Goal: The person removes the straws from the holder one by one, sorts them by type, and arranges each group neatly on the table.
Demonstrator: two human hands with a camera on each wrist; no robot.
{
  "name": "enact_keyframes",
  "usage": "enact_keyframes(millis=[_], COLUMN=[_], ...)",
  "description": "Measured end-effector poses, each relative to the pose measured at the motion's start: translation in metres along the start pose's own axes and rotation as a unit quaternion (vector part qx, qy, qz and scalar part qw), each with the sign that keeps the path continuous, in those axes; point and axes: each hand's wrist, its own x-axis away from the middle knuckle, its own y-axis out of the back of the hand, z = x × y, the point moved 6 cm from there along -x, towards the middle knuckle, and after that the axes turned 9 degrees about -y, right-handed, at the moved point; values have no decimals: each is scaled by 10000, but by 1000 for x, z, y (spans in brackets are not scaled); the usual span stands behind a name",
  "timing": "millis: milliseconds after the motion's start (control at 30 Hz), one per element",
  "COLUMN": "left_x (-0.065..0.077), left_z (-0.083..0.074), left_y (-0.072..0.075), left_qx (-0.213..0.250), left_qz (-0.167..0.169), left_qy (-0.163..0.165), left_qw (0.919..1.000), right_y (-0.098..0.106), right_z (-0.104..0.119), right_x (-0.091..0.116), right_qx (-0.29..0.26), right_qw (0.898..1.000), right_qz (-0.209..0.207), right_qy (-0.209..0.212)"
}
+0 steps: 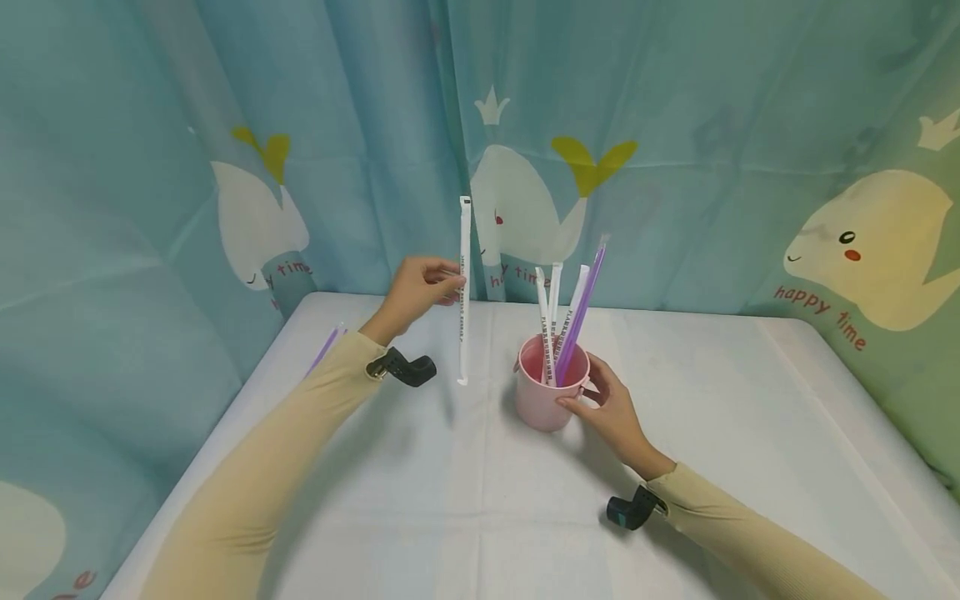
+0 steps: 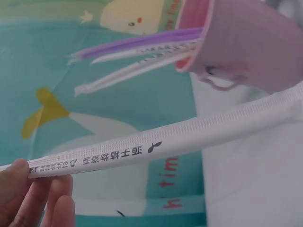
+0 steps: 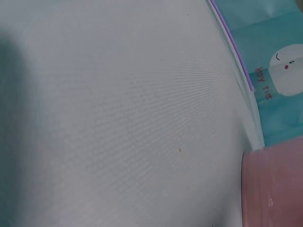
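Observation:
My left hand [image 1: 423, 287] pinches a white paper-wrapped straw [image 1: 462, 333] between thumb and fingers, holding it upright above the table, left of the bucket. Dark print runs along the wrapper in the left wrist view, where the straw [image 2: 189, 135] spans the picture. A small pink bucket [image 1: 542, 408] stands on the table, gripped on its right side by my right hand [image 1: 611, 412]. Several white wrapped straws [image 1: 553, 292] and purple straws in clear wrap [image 1: 585, 304] lean inside it, tops sticking out above the rim. The right hand itself is out of the right wrist view.
A purple straw [image 1: 324, 348] lies on the left of the white-covered table [image 1: 735, 392], partly hidden behind my left forearm; the right wrist view shows this purple straw [image 3: 234, 45] near the table edge. A teal curtain [image 1: 360, 167] with whale prints hangs behind.

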Motion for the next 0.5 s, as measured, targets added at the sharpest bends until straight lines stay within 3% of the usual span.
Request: enact_keyframes(millis=[500], left_x=[31], left_z=[58], left_y=[4], left_qx=[-325], left_qz=[297], left_qy=[682], left_qw=[9967], right_y=[0], right_z=[-2], right_x=[-2], right_qx=[64], right_qw=[10000], right_qz=[-33], right_qy=[56])
